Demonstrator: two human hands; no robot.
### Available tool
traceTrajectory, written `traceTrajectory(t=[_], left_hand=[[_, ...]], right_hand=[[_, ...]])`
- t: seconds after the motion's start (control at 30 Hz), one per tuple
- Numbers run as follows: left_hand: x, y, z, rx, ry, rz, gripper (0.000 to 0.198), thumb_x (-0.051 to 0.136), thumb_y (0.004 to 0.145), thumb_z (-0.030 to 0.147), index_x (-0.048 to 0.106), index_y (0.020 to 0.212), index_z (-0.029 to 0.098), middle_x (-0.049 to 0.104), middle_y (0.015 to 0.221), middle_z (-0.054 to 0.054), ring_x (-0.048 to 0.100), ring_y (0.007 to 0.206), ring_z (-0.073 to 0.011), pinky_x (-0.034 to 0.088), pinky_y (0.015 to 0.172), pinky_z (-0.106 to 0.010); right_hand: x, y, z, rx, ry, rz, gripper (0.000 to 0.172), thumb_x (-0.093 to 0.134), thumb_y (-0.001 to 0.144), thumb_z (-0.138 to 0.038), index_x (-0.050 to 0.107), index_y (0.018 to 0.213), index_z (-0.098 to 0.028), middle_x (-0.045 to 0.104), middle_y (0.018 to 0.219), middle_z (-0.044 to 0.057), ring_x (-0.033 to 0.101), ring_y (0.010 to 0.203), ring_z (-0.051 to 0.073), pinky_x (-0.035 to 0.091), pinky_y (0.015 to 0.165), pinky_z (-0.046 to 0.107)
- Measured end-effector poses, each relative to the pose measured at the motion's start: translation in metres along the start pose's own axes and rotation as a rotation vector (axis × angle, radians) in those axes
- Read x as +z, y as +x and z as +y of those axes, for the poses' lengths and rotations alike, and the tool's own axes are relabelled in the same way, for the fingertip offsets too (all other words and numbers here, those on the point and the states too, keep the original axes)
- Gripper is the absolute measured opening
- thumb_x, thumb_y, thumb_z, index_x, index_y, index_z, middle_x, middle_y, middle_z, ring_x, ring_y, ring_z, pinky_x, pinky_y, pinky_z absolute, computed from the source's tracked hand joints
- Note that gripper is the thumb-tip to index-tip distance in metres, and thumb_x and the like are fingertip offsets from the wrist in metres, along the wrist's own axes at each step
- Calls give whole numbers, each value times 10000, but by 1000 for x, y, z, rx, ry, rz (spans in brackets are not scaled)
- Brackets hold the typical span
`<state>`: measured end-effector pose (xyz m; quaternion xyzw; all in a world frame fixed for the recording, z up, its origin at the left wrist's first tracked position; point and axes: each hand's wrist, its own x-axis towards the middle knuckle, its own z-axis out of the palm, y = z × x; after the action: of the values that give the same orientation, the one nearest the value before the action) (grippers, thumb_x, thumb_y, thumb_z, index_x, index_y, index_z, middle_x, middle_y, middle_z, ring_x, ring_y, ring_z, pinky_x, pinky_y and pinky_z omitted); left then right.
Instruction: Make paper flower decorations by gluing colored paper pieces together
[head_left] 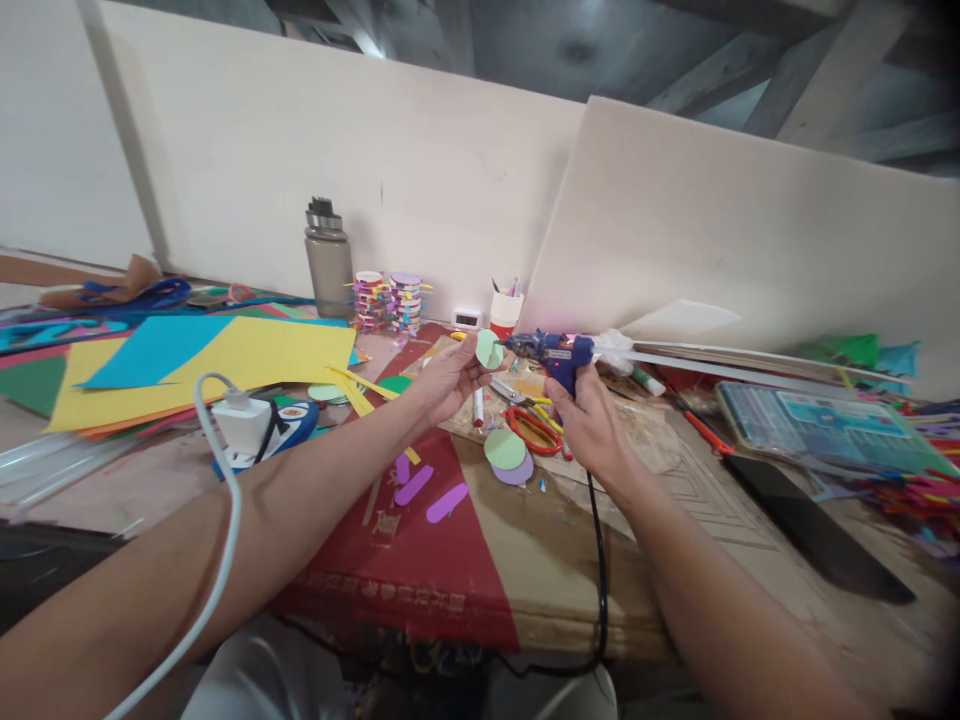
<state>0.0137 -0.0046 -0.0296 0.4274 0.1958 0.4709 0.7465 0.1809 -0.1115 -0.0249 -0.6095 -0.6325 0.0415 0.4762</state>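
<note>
My left hand pinches a light green paper circle in the air above the table. A blue glue gun is gripped in my right hand, its nozzle pointing left at the face of the circle. From this angle I cannot tell whether the tip touches the paper. A clear glue stick runs out of the gun's back, and its black cord hangs down over the table edge. Below my hands lie another green circle on a purple circle, and orange-handled scissors.
Purple paper strips lie on the red cardboard. Yellow paper sheets and a power strip are at left. A bottle, paper stacks and a pen cup stand behind. A plastic case sits at right.
</note>
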Motion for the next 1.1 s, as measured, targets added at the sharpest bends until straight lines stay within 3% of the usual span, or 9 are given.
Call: traceTrajectory(t=[0.23,0.5,0.63,0.87,1.1], left_hand=[[-2,5,0,12,-41,62,371,596,819,487,635,925,134,713,825,-76,697,779,-156,499,587,-187],[-3,2,-5,-33,-24,-3,381,591,817,491,626,959,139,719,809,-69,703,731,-158,517,579,-190],[-2,1,-3,-40,-29,-19,355,594,823,469,628,959,143,719,805,-65,702,713,-156,517,574,-195],[-1,2,-2,-48,-51,24,353,519,870,471,635,920,142,708,781,-61,691,686,-139,500,559,-189],[-1,1,-9,-86,4,-59,396,561,829,505,637,873,119,720,834,-103,695,712,-154,496,546,-188]], right_hand=[[-1,-3,-9,-9,-8,-44,298,451,872,-407,550,1021,-168,644,920,103,588,880,251,458,815,395],[0,-3,-12,43,205,-73,273,476,858,-361,530,1046,-170,638,797,34,515,514,126,424,512,268],[-2,-2,-10,53,154,-50,280,488,852,-374,548,1040,-175,594,692,9,525,528,149,436,550,293],[2,-3,-4,2,124,-34,330,490,851,-407,542,1084,-179,635,899,69,559,689,179,451,609,308],[3,-1,2,3,99,17,321,483,856,-415,521,1069,-178,631,924,83,578,789,209,459,695,349]])
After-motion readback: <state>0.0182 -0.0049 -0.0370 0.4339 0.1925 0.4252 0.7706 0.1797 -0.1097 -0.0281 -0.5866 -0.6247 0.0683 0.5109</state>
